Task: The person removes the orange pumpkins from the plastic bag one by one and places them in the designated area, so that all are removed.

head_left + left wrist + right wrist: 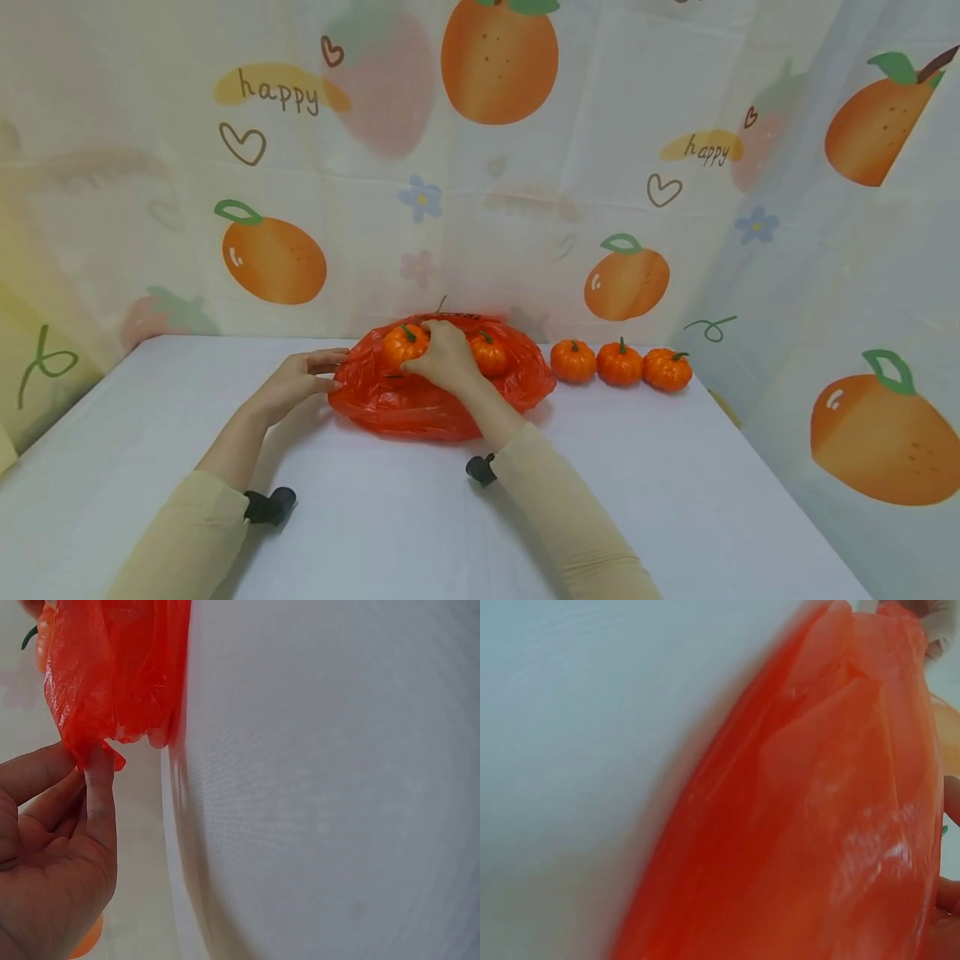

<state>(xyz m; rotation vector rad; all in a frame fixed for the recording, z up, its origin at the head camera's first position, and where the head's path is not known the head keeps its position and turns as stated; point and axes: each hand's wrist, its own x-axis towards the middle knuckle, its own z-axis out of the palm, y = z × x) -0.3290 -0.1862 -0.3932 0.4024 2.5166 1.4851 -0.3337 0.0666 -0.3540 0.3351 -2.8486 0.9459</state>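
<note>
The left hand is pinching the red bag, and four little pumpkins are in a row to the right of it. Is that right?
Not quite: there are three little pumpkins in the row to the right of the red bag, not four, as the head view shows. The left hand is indeed pinching the bag.

Left hand (291,390) pinching, right hand (446,358) (curled) gripping

The bag (420,404) looks crinkled, glossy plastic; 3 pumpkins (619,367) at 3 o'clock, glossy; the backdrop (517,212) at 12 o'clock, matt cloth.
</note>
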